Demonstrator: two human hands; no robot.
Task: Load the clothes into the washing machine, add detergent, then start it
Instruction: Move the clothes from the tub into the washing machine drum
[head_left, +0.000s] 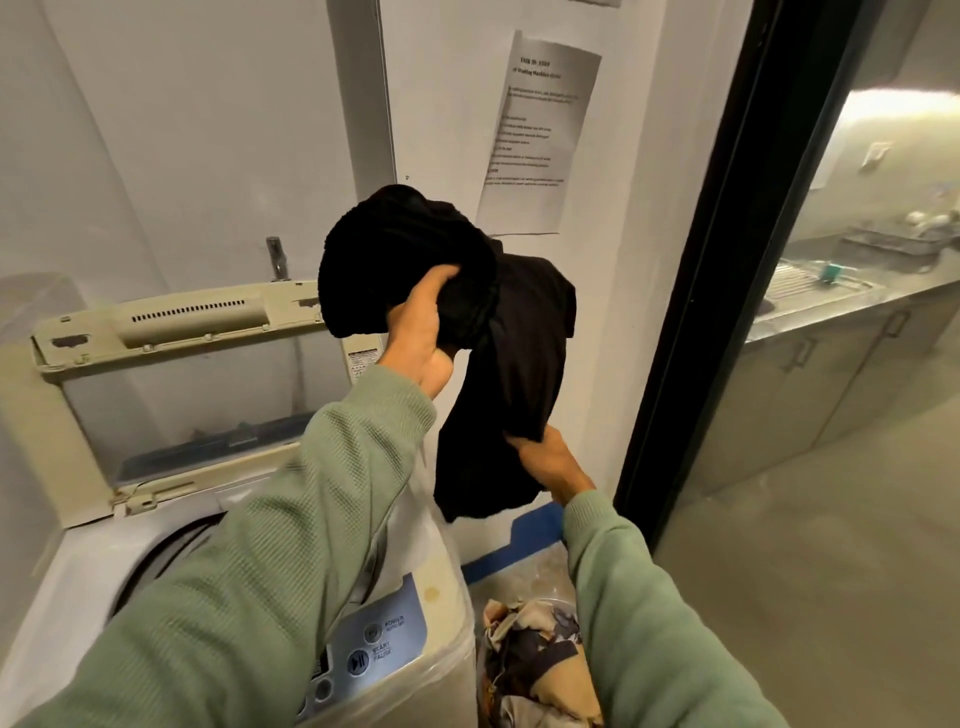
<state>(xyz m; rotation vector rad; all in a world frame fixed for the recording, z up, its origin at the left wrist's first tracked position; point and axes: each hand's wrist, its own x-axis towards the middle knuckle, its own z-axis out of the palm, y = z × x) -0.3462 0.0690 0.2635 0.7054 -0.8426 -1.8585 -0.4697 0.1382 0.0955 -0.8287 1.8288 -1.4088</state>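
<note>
A black garment (498, 332) hangs in the air above the right edge of the top-loading washing machine (104, 551). My left hand (423, 332) grips its bunched upper part, raised high. Lower down, my right hand (550, 460) pinches the garment's hanging end. The machine's lid (171, 374) stands open against the wall, and part of the dark drum opening (161, 551) shows under my left sleeve. Its control panel (374, 649) with power and start buttons lies at the front right. A basket of patterned clothes (535, 660) sits on the floor right of the machine.
A printed sheet (540, 135) is taped to the white wall behind the garment. A tap (277, 258) sticks out above the machine. At the right, a black door frame (717, 270) opens onto a kitchen counter with a sink (810, 291). Blue tape runs along the wall base.
</note>
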